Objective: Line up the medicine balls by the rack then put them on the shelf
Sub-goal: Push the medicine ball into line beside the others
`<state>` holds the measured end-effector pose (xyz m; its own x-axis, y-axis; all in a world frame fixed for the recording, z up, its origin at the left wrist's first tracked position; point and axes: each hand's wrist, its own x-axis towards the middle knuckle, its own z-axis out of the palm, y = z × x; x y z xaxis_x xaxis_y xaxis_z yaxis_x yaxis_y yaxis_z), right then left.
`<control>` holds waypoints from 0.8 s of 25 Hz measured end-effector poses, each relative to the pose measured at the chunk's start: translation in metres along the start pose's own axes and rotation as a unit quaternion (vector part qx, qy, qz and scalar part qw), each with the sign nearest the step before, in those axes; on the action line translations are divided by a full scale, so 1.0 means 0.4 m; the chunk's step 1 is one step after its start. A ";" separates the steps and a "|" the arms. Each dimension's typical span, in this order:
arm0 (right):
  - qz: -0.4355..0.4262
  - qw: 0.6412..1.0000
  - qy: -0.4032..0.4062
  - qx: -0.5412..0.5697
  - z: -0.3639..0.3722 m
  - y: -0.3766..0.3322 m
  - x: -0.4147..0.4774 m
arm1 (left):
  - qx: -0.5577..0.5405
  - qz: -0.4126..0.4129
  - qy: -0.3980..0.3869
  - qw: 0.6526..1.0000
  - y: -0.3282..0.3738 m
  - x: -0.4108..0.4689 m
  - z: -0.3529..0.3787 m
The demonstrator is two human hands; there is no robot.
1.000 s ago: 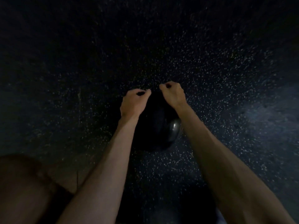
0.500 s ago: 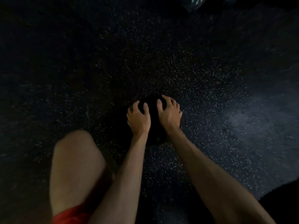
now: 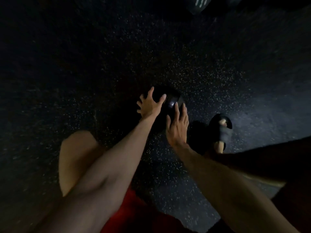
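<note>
– Down on the dark speckled rubber floor [image 3: 210,69], from the head camera, I see the glossy black medicine ball [image 3: 170,102] near the middle of the picture, with one small highlight on its skin.

– Where are the hands?

– One on each side. I see the left hand [image 3: 149,105] laid over the ball's upper left, fingers fanned wide and fairly straight, thumb reaching across the top. The right hand [image 3: 178,128] lies against the near right side, fingers straight and close together, pointing away from the camera. Neither hand curls round the ball; both lie flat on it.

– Is the ball resting on the floor?

– I cannot tell; the light is too dim to show its underside. It sits low, just ahead of the bare left knee [image 3: 75,157] and just left of the black open-toed slide sandal [image 3: 222,130].

– Anything else in view?

– Red fabric shorts [image 3: 134,212] at the bottom, between the forearms. At the top edge, well apart from the hands, I can make out a second dark round ball with pale markings [image 3: 200,4], cut off by the frame. The markings are too blurred for me to read.
</note>
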<state>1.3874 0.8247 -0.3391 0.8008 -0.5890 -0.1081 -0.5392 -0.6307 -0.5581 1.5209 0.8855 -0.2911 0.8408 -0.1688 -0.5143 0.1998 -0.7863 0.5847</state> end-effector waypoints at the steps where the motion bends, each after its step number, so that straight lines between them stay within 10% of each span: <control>1: 0.007 1.000 -0.002 0.004 -0.004 -0.013 0.036 | 0.022 0.001 -0.024 0.999 0.012 0.024 -0.021; 13: -0.027 0.988 -0.124 -0.087 0.002 -0.148 0.454 | -0.148 -0.015 -0.160 0.976 -0.124 0.182 -0.129; 20: -0.040 0.971 -0.197 -0.128 0.108 -0.255 0.551 | -0.420 -0.097 -0.236 0.871 -0.326 0.076 0.003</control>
<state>1.6301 0.7811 -0.3416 0.8530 -0.3266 -0.4071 -0.4786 -0.8006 -0.3606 1.5197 0.9821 -0.3837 0.4886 -0.4626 -0.7398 0.7801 -0.1481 0.6079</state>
